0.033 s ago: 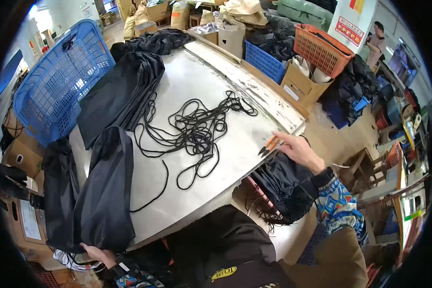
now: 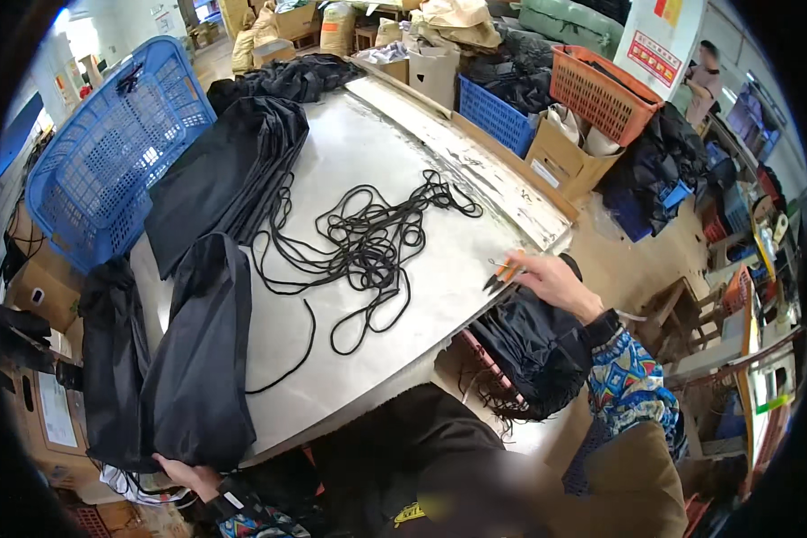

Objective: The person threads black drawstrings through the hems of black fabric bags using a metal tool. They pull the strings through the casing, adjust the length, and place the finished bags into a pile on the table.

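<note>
As I look down through the head camera, my right hand [image 2: 556, 283] is closed on small orange-handled, dark-tipped snips [image 2: 507, 273] at the right edge of a pale, flat tabletop [image 2: 341, 394], near a tangled black cord [image 2: 368, 260]. My left hand [image 2: 188, 476] grips the lower edge of a smooth black fabric piece [image 2: 199, 354], which hides its fingertips. A red-and-white sign [image 2: 652, 60] carries printing; a white carton label [image 2: 56, 410] is too small to read. Blur covers part of some yellow lettering [image 2: 409, 514].
</note>
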`<state>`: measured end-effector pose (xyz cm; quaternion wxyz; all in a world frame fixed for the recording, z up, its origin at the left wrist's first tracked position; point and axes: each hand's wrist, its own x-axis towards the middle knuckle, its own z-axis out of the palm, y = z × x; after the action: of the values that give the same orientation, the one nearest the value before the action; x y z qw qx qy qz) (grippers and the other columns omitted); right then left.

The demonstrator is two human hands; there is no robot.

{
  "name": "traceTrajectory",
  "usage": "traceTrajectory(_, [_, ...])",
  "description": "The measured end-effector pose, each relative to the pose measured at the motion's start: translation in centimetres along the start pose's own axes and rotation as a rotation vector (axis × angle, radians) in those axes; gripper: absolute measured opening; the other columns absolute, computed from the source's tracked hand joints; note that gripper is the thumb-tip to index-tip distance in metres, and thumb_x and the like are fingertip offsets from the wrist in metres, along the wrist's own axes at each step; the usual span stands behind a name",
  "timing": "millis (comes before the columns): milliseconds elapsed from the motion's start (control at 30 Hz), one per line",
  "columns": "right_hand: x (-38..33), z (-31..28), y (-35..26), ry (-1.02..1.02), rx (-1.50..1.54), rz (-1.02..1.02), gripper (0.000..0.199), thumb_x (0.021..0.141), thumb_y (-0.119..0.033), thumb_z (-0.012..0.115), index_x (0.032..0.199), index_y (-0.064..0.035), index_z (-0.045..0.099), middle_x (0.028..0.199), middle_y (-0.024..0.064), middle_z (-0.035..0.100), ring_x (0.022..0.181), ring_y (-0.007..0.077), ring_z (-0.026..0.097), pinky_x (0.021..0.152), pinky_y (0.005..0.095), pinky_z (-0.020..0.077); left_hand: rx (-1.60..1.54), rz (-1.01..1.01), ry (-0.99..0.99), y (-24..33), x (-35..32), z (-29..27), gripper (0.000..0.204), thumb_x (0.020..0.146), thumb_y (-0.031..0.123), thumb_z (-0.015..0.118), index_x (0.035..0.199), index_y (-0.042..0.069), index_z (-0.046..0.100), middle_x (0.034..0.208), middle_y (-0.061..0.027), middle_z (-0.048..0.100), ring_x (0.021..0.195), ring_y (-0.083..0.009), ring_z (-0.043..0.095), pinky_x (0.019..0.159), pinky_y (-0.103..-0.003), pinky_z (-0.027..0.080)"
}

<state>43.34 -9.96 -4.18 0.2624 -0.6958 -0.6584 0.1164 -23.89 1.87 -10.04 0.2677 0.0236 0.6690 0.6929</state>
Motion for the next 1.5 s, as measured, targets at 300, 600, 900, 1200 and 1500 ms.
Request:
traceTrajectory(300, [2.6, 0.8, 1.9, 0.047, -0.207, 0.171, 0.013, 0.088, -0.014, 0.054, 0.092, -0.0032, 0.061, 0.08, 0.0184, 0.062, 0.077, 0.036, 0.061, 0.067, 0.0411, 0.0482, 0.242, 0.121, -0.517, -4.4, -9.8, -1.9, 0.054, 0.085, 0.017, 0.053, 0.132, -0.006, 0.042, 0.125, -0.0201, 0.051, 0.114, -0.0323, 0.05, 0.1, -0.04, 0.04])
traceTrajectory(600, [1.4, 4.3, -11.9, 0.067, 0.068, -0.093, 0.033, 0.082, -0.019, 0.068, 0.108, -0.0016, 0.06, 0.074, 0.0138, 0.057, 0.064, 0.0279, 0.059, 0.058, 0.0364, 0.0481, -0.419, -0.789, -1.011, -2.0, -24.9, 1.6, 0.04, 0.098, 0.034, 0.044, 0.123, 0.004, 0.052, 0.121, -0.0105, 0.058, 0.112, -0.027, 0.054, 0.102, -0.048, 0.04])
traceTrajectory(900, [-1.3, 10.6, -20.5, 0.258, -0.05, -0.448, 0.053, 0.064, -0.002, 0.066, 0.117, -0.009, 0.06, 0.073, 0.0066, 0.044, 0.054, 0.0216, 0.052, 0.048, 0.0331, 0.0447, -0.492, -0.791, -1.061, 0.0, -29.8, 0.5, 0.047, 0.099, 0.038, 0.039, 0.128, 0.001, 0.044, 0.13, -0.0132, 0.052, 0.119, -0.027, 0.05, 0.103, -0.045, 0.04])
traceTrajectory(1200, [-3.4, 9.5, -17.0, 0.097, -0.124, -0.38, 0.05, 0.06, 0.005, 0.059, 0.109, -0.0043, 0.061, 0.075, 0.0106, 0.049, 0.059, 0.0282, 0.056, 0.052, 0.0379, 0.0468, -0.406, -0.372, -0.765, -2.7, -19.9, -0.2, 0.04, 0.1, 0.031, 0.041, 0.121, -0.001, 0.051, 0.113, -0.0116, 0.061, 0.102, -0.0227, 0.06, 0.086, -0.036, 0.048])
traceTrajectory(1500, [-4.7, 11.6, -18.6, -0.172, -0.118, -0.45, 0.047, 0.074, -0.01, 0.068, 0.119, -0.0071, 0.057, 0.075, 0.0113, 0.048, 0.065, 0.0307, 0.056, 0.055, 0.0394, 0.0467, 0.516, 0.639, -1.113, -0.3, -17.1, 4.9, 0.036, 0.091, 0.012, 0.057, 0.123, -0.002, 0.053, 0.108, -0.02, 0.064, 0.097, -0.0267, 0.064, 0.085, -0.031, 0.048])
